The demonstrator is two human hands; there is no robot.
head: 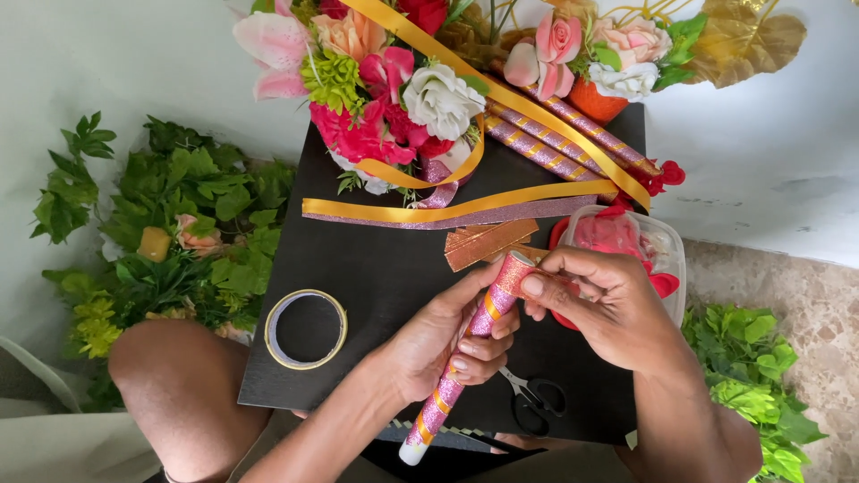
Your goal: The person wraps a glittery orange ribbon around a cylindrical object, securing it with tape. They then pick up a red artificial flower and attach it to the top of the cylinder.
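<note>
Green artificial foliage (179,233) lies at far left, beside a black board (376,268). On the board sits a roll of clear tape (305,329). The left hand (438,344) wraps its fingers around a pink glitter stick with orange bands (470,344), tilted. The right hand (608,309) pinches the stick's top end. Scissors (535,402) lie near, and a plastic tub of red petals (626,241) sits farther right.

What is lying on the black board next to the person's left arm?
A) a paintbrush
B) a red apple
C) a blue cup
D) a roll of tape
D: a round roll of clear tape with a yellowish rim lies flat on the black board, beside the left hand, which holds a glittery pink stick wound with orange ribbon.
</note>
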